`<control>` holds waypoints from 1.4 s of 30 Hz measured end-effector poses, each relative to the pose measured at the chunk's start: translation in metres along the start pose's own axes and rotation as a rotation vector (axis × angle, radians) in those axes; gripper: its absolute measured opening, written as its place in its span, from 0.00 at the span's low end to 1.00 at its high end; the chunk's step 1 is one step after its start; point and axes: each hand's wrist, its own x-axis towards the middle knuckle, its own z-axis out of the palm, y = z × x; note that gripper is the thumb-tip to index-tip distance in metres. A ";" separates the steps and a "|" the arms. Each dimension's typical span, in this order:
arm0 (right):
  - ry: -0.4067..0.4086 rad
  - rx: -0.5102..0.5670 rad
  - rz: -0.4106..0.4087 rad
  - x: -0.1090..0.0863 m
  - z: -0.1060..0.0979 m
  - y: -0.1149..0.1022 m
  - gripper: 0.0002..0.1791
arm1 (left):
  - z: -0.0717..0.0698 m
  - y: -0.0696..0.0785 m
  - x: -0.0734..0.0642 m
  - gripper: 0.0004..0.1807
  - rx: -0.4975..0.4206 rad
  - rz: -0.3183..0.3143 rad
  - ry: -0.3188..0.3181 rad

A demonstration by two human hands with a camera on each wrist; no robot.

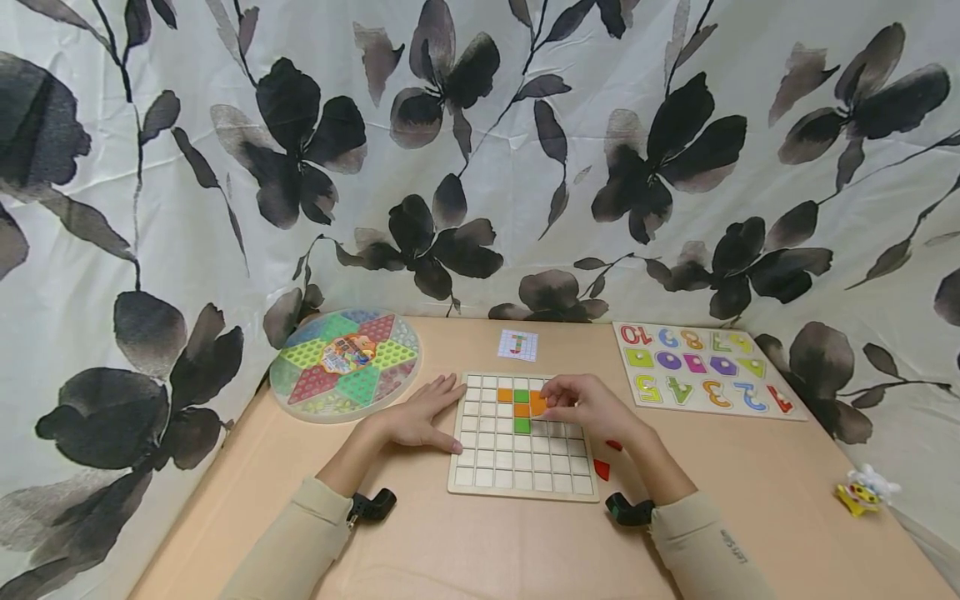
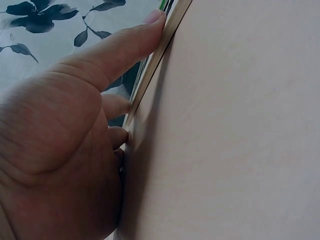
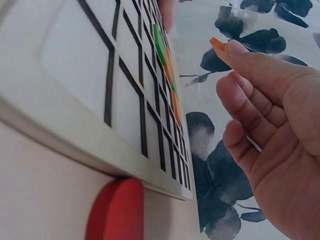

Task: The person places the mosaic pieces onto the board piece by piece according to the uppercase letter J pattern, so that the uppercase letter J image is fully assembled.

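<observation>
Wooden board's edge (image 2: 149, 72) meets loose left grip (image 1: 416, 418); right grip (image 1: 591, 406) pinches orange tile (image 3: 219, 49) above.

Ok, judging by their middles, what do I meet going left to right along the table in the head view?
Round star-patterned board → left hand → grid board → right hand → number-and-shape board → small yellow-and-white toy.

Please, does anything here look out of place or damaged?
Perhaps only the red pieces: they lie loose on the table beside the grid board, whereas green squares and orange squares sit in its cells. No damage is visible.
</observation>
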 end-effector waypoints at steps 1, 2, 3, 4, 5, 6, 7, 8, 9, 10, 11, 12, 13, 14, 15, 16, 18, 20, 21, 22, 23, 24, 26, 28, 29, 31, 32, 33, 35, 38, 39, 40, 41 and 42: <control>-0.005 0.002 -0.003 0.000 0.001 -0.001 0.14 | 0.000 0.000 0.000 0.61 0.000 -0.001 -0.001; -0.010 0.003 -0.006 0.000 0.002 -0.001 0.14 | 0.000 0.000 0.000 0.61 -0.001 -0.002 -0.001; -0.014 0.001 -0.009 0.000 0.003 -0.002 0.14 | 0.000 0.000 0.000 0.61 -0.002 -0.002 -0.002; -0.019 -0.001 -0.013 0.000 0.004 -0.002 0.14 | 0.000 0.000 0.001 0.61 -0.003 -0.004 -0.002; -0.022 -0.003 -0.016 0.000 0.005 -0.002 0.15 | 0.000 0.000 0.001 0.61 -0.005 -0.004 -0.002; -0.024 -0.007 -0.022 0.001 0.006 -0.002 0.15 | 0.000 0.000 0.001 0.61 -0.005 -0.005 -0.001; -0.025 -0.010 -0.022 0.001 0.007 -0.002 0.14 | 0.000 -0.001 0.001 0.61 -0.004 -0.005 -0.001; -0.025 -0.015 -0.023 0.001 0.008 -0.002 0.14 | 0.000 -0.001 0.001 0.61 -0.003 -0.004 -0.001; -0.026 -0.019 -0.024 0.001 0.008 -0.002 0.14 | 0.000 -0.001 0.001 0.61 -0.002 -0.005 0.000; -0.029 -0.021 -0.025 0.001 0.008 -0.002 0.14 | 0.000 -0.001 0.001 0.61 -0.002 -0.004 0.000; -0.033 -0.017 -0.025 0.001 0.009 -0.002 0.14 | 0.000 -0.001 0.001 0.61 -0.002 -0.004 0.001; -0.039 -0.015 -0.025 0.001 0.009 -0.002 0.14 | 0.000 -0.001 0.001 0.61 -0.002 -0.005 0.001; -0.044 -0.011 -0.020 0.001 0.010 -0.002 0.15 | 0.000 -0.001 0.001 0.61 -0.002 -0.005 0.001; -0.050 -0.005 -0.017 0.000 0.010 -0.002 0.15 | 0.000 0.000 0.001 0.61 -0.002 -0.006 0.000; -0.056 0.001 -0.014 0.000 0.011 -0.002 0.15 | 0.000 0.000 0.000 0.61 -0.004 -0.006 -0.001; -0.063 0.005 -0.011 0.000 0.011 -0.002 0.15 | 0.000 0.000 0.000 0.61 -0.005 -0.006 -0.001; -0.078 0.013 -0.006 0.000 0.013 -0.002 0.14 | 0.001 0.001 0.000 0.61 -0.008 -0.007 -0.003; -0.092 0.025 -0.004 0.000 0.014 -0.003 0.13 | 0.001 0.001 0.000 0.62 -0.011 -0.007 -0.003; -0.100 0.027 -0.003 0.000 0.015 -0.003 0.12 | 0.001 0.001 0.000 0.62 -0.012 -0.008 -0.003; -0.108 0.032 0.000 0.000 0.016 -0.003 0.12 | 0.001 0.001 0.000 0.62 -0.011 -0.009 -0.002; -0.116 0.038 0.004 0.000 0.017 -0.004 0.11 | 0.001 0.001 0.000 0.62 -0.011 -0.010 -0.002; -0.120 0.040 0.009 0.001 0.018 -0.004 0.11 | 0.001 0.001 0.000 0.62 -0.012 -0.010 -0.001; -0.135 0.051 0.025 0.001 0.020 -0.005 0.11 | 0.001 0.000 0.000 0.62 -0.013 -0.011 0.002; -0.149 0.051 0.044 0.001 0.022 -0.006 0.11 | 0.002 -0.001 0.001 0.62 -0.015 -0.010 0.003; -0.155 0.049 0.051 0.001 0.023 -0.006 0.11 | 0.002 -0.001 0.001 0.62 -0.017 -0.009 0.004; -0.169 0.044 0.060 0.000 0.024 -0.007 0.11 | 0.002 -0.001 0.001 0.62 -0.019 -0.007 0.005; -0.176 0.039 0.056 0.000 0.025 -0.007 0.11 | 0.002 -0.002 0.001 0.62 -0.016 -0.006 0.005; -0.181 0.032 0.053 0.000 0.025 -0.008 0.11 | 0.002 -0.002 0.001 0.62 -0.014 -0.005 0.004; -0.196 0.017 0.036 0.000 0.026 -0.009 0.10 | 0.002 -0.002 0.002 0.62 -0.008 -0.004 0.004; -0.214 -0.009 0.011 0.001 0.027 -0.010 0.10 | 0.002 -0.002 0.002 0.62 0.002 -0.005 0.004; -0.219 -0.024 0.004 0.001 0.027 -0.010 0.10 | 0.001 -0.002 0.002 0.62 0.004 -0.006 0.004; -0.224 -0.039 -0.001 0.001 0.027 -0.010 0.10 | 0.001 -0.002 0.002 0.62 0.005 -0.006 0.005; -0.228 -0.053 -0.008 0.002 0.027 -0.010 0.10 | 0.001 -0.002 0.002 0.62 0.005 -0.005 0.006; -0.231 -0.071 -0.013 0.002 0.027 -0.010 0.10 | 0.001 -0.002 0.003 0.62 0.007 -0.004 0.006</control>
